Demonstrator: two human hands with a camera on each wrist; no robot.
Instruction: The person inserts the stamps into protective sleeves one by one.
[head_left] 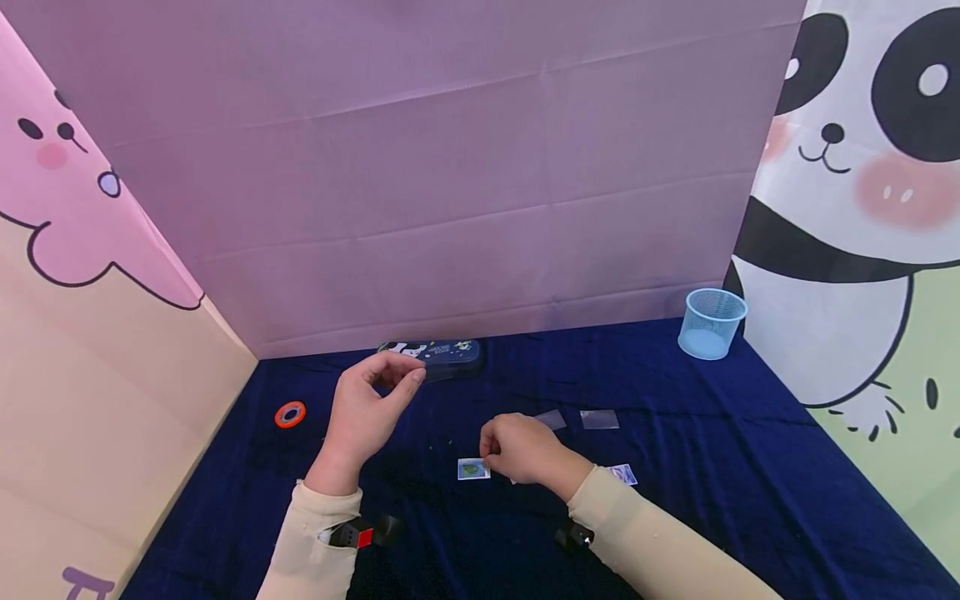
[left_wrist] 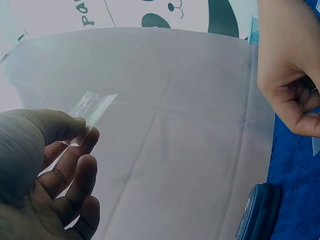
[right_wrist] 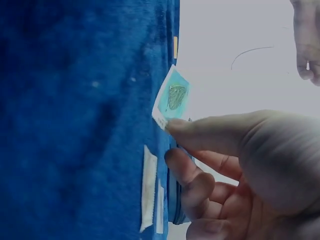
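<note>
Your left hand (head_left: 363, 425) is raised before the pencil case (head_left: 459, 357), its fingers pinching a clear plastic sleeve (left_wrist: 92, 112). Your right hand (head_left: 528, 450) is low over the blue-clothed tabletop (head_left: 247, 492), fingers gripping one corner of a small blue-and-green stamp (right_wrist: 172, 92); whether the stamp touches the cloth is hard to tell.

The head view is evenly and softly lit, though the dark cloth (head_left: 450, 550) sinks nearly to black at the bottom middle. The left wrist's picture is hazy and greyish, brightest at its left edge, with pale glints on a clear film (left_wrist: 96, 109). In the right wrist's view, the backdrop (right_wrist: 220, 30) burns out white; the cloth looks soft, perhaps out of focus.
</note>
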